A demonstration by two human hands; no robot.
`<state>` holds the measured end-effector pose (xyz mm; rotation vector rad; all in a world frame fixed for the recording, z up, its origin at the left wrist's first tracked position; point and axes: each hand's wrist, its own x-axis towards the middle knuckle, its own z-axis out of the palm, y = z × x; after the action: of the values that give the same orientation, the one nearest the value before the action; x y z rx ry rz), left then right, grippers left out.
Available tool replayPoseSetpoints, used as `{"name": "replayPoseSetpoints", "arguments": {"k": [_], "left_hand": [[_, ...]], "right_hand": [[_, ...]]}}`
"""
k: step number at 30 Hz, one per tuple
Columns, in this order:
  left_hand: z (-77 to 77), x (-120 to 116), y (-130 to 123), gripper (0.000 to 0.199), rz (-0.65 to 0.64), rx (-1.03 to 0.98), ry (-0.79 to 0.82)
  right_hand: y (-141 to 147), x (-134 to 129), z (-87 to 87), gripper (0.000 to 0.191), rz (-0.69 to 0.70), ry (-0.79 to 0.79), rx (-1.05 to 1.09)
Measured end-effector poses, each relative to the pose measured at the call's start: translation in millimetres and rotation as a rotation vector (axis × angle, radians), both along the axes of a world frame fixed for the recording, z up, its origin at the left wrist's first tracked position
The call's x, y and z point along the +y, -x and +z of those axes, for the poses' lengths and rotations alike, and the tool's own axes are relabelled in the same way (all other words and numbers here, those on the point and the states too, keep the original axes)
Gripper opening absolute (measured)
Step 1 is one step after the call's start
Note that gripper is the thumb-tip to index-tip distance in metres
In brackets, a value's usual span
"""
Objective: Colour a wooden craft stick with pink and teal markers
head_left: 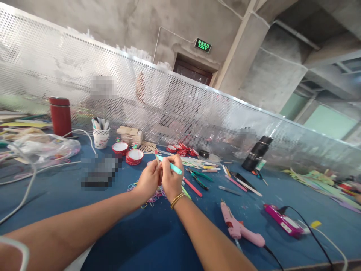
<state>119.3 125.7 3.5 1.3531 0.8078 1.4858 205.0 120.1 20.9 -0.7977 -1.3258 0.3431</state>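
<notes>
My right hand (172, 180) is closed around a turquoise marker (175, 168), which slants across the fingers with one end out to the right. Close against it, my left hand (149, 180) pinches a thin, pale stick with a red tip (156, 152). The marker's other end is beside this stick; whether they touch I cannot tell. Coloured paper clips (153, 198) lie in a loose pile beneath both hands. Just right of the wrist, a pink marker (193, 187) and a green one lie on the blue table (141, 241).
Red-rimmed round pieces (134, 156), wooden sticks (150, 147) and a paper cup of pens (101, 137) stand beyond my hands. Pliers (199, 180), a pink glue gun (239, 227) and a corded purple power strip (283, 221) lie rightward. A perforated metal screen (191, 101) borders the table.
</notes>
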Motion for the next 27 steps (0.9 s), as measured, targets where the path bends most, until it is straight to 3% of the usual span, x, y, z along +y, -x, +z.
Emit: {"name": "replayPoseSetpoints", "arguments": {"k": [8, 17, 27], "left_hand": [[0.2, -0.7, 1.0, 0.028, 0.043, 0.104, -0.040], [-2.6, 1.2, 0.2, 0.027, -0.008, -0.017, 0.023], [-0.5, -0.4, 0.6, 0.027, -0.009, -0.022, 0.025]], "right_hand": [[0.8, -2.2, 1.7, 0.020, 0.002, -0.005, -0.004], [-0.3, 4.5, -2.4, 0.022, 0.003, 0.063, 0.093], [1.8, -2.9, 1.8, 0.020, 0.015, 0.027, 0.037]]}}
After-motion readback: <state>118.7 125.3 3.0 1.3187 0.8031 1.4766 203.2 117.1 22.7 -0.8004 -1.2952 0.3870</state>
